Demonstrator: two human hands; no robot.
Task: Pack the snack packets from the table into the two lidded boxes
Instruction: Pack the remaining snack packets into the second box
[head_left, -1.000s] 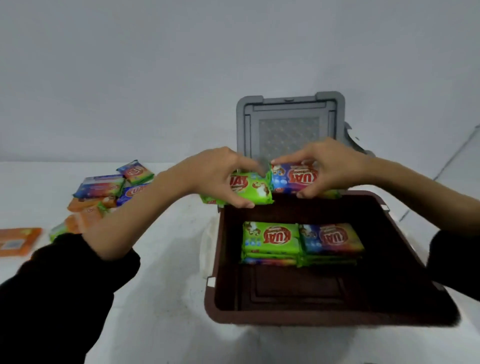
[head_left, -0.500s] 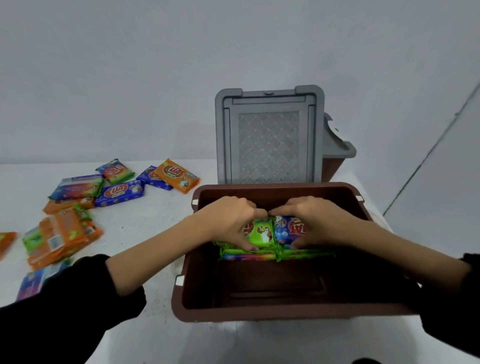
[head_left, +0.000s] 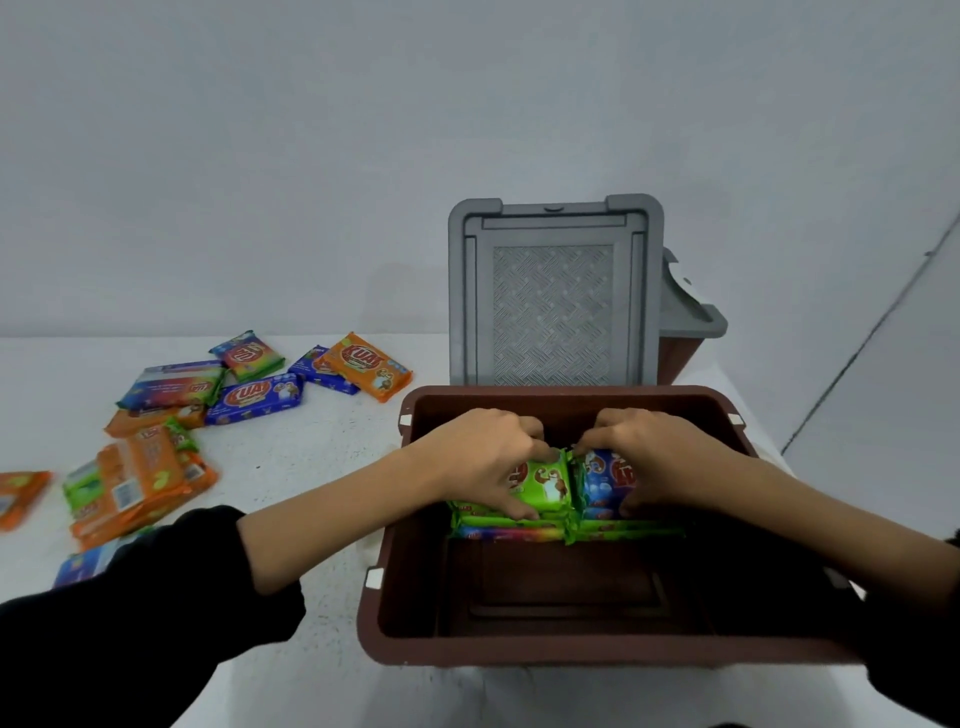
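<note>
Pale grey wall behind, white counter (head_left: 291, 467) in front. A brown box (head_left: 571, 649) sat at the counter's near right edge, with its grey lid (head_left: 553, 306) standing upright at the far rim. The left hand (head_left: 483, 457) was inside the box, its grip closed round a green packet (head_left: 545, 483), thumb on the near edge. The right hand (head_left: 660, 452) was next to it, grip closed round a blue packet (head_left: 602, 478). The two packets were side by side, touching, on top of a low stack (head_left: 519, 532) in the far half of the box. Neither had been let go yet. The near half of the box floor was bare.

A second box (head_left: 691, 358) showed partly behind the lid, toward the far right corner. Its grey top looked down and its contents were hidden. Loose packets (head_left: 254, 397), orange, blue and green, lay scattered and overlapping along the counter's left edge.

Judged progress: early to middle. The first box was only partly filled and a sizeable pile remained to pack. The second box was probably not started, though this could not be confirmed.
</note>
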